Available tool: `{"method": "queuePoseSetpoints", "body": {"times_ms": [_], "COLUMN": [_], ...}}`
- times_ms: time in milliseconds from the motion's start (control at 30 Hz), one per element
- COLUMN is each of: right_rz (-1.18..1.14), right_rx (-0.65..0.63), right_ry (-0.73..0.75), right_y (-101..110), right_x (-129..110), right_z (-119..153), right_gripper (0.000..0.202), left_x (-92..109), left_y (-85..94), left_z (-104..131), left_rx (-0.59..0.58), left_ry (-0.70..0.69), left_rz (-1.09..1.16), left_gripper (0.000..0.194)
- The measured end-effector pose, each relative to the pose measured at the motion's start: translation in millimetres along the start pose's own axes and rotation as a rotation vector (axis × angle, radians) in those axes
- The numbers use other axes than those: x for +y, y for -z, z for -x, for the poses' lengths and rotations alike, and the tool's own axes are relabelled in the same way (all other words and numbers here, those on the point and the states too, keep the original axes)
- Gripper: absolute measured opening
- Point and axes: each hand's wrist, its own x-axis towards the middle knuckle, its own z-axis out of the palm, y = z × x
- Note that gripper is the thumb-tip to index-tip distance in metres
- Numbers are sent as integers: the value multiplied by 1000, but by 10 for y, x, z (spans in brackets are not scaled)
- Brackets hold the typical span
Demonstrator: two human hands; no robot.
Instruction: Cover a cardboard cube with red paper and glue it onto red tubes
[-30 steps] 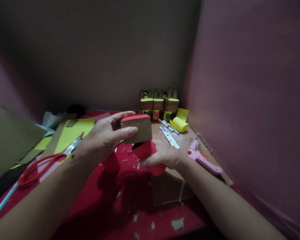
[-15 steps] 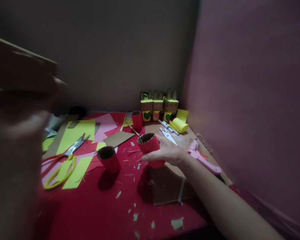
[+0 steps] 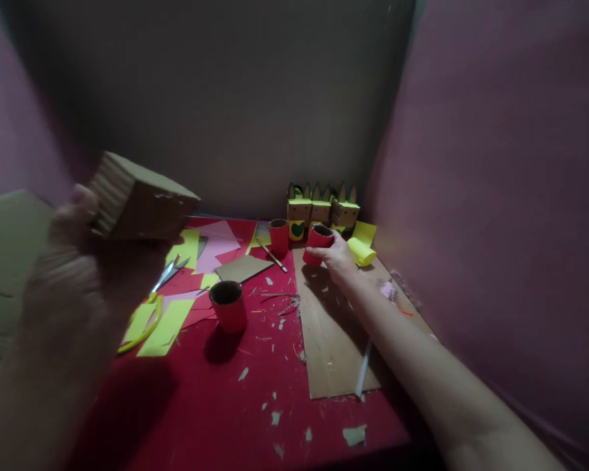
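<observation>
Raised close to the camera on the left, my left hand (image 3: 73,261) grips a small brown cardboard box (image 3: 147,203) with a corrugated edge. My right hand (image 3: 339,260) reaches forward, its fingers wrapped round a red cardboard tube (image 3: 316,243) held over a long cardboard sheet (image 3: 328,353). A second red tube (image 3: 228,311) stands nearer on the red table. Another red tube (image 3: 278,237) is at the back, left of the cardboard figures (image 3: 310,210) with pointed ears and yellow bodies.
Yellow-handled scissors (image 3: 157,307) lie on coloured paper (image 3: 177,327) at left. A pencil (image 3: 275,257) and flat cardboard piece (image 3: 243,268) lie mid-table. Rolled yellow paper (image 3: 362,252) is beyond my right hand. A pink glue gun (image 3: 387,290) is partly hidden by my forearm. Paper scraps litter the table.
My right hand has carried the red tube farther back, toward the figures. My left hand with the cardboard box has come lower and rightward into fuller view. The camera view has shifted slightly left.
</observation>
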Motion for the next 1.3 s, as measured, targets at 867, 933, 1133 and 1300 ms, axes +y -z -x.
{"method": "queuePoseSetpoints", "body": {"times_ms": [867,933,1133,1300], "right_rz": [-209,-266,-370,-471], "right_rx": [-282,-465,-703,-678], "right_ry": [156,25,-184,-239], "right_y": [173,157,201,193], "right_x": [-791,-844,-761,-650], "right_z": [1102,1201,1297,1376], "right_gripper": [47,52,60,60], "left_x": [-537,-606,-756,-808], "left_y": [61,19,-14,-2], "left_z": [509,555,624,597], "left_rx": [-615,-624,-578,-567], "left_ry": [756,853,1004,1038], "left_rz": [409,401,309,257], "left_gripper": [43,41,53,51]}}
